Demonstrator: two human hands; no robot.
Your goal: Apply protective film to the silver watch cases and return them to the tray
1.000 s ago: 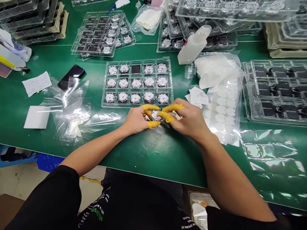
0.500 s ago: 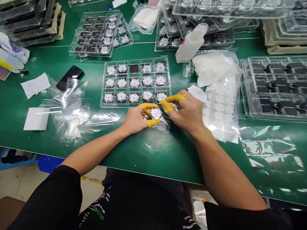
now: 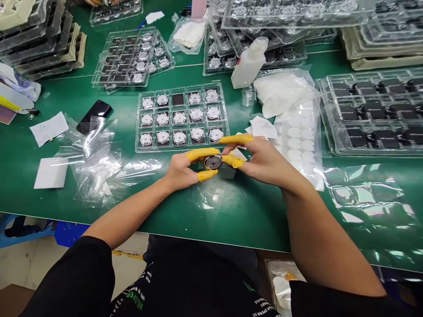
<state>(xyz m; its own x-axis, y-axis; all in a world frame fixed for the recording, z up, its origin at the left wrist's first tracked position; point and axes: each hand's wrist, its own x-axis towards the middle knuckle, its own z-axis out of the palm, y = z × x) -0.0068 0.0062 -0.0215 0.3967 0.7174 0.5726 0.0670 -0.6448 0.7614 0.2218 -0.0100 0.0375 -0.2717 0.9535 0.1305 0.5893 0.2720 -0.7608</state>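
Observation:
My left hand point(image 3: 185, 169), with yellow finger cots, grips a round silver watch head point(image 3: 213, 162) between thumb and fingers, its pale face with dark marks turned up. My right hand point(image 3: 254, 158), also in yellow finger cots, closes its thumb and a bent finger at the watch's right edge, while its index finger stretches out above. Just behind the hands lies a clear tray point(image 3: 137, 145) of several similar watch heads, with one pocket in the back row showing only its dark base. Part of a white sheet point(image 3: 240, 154) shows behind my right thumb.
Sheets of round white stickers point(image 3: 296, 143), a crumpled white cloth point(image 3: 262, 127) and a white bottle point(image 3: 248, 66) are at right. Loaded trays point(image 3: 373, 112) stand farther right. Clear film point(image 3: 99, 163), a phone point(image 3: 94, 116) and a white pad point(image 3: 51, 173) lie left.
My right hand has come down from above the watch to its right edge. The watch face, bright white before, now looks greyer with dark marks. The view has shifted slightly.

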